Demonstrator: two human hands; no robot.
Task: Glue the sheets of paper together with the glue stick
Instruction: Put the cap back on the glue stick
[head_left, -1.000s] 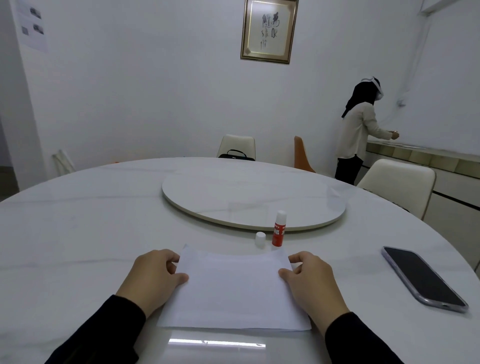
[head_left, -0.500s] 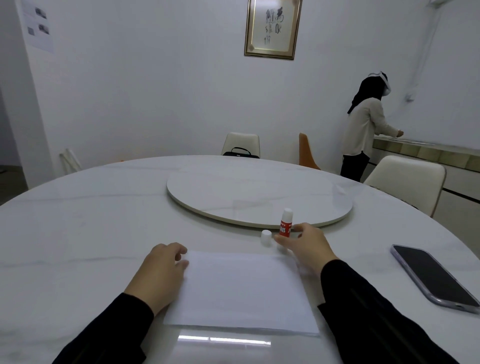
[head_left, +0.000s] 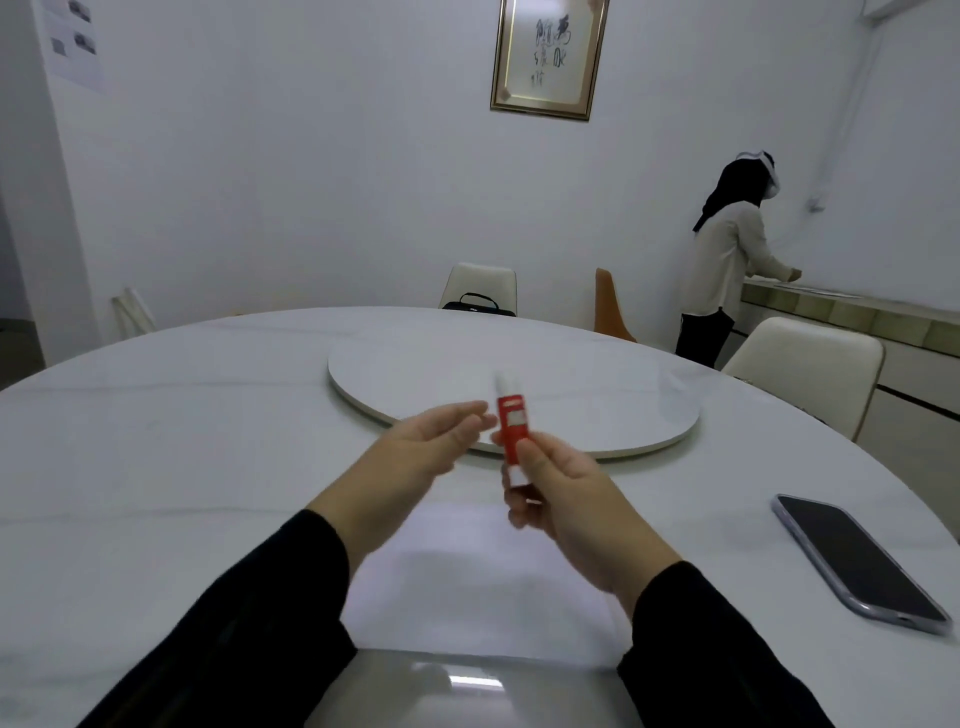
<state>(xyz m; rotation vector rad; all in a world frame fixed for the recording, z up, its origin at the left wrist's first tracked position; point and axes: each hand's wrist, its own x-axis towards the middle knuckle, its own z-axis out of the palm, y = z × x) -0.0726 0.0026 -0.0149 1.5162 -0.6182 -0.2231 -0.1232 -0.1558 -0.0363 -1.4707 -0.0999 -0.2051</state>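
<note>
My right hand (head_left: 574, 506) holds the red glue stick (head_left: 513, 431) upright above the table, gripping its lower end; the white glue tip at the top is bare. My left hand (head_left: 410, 460) hovers just left of the stick, fingers slightly curled and apart, fingertips close to the tube but holding nothing. The white sheets of paper (head_left: 483, 582) lie flat on the table under both hands, partly hidden by my forearms. The stick's white cap is not visible; my hands cover the spot where it stood.
A round white marble table (head_left: 156, 467) carries a raised turntable (head_left: 571, 384) at its centre. A phone (head_left: 857, 561) lies face up at the right. Chairs stand round the far side, and a person (head_left: 727, 260) stands at a counter at the back right.
My right hand has picked the glue stick off the table and lifted it. My left hand has left the paper and risen beside the stick. The camera has tilted up slightly.
</note>
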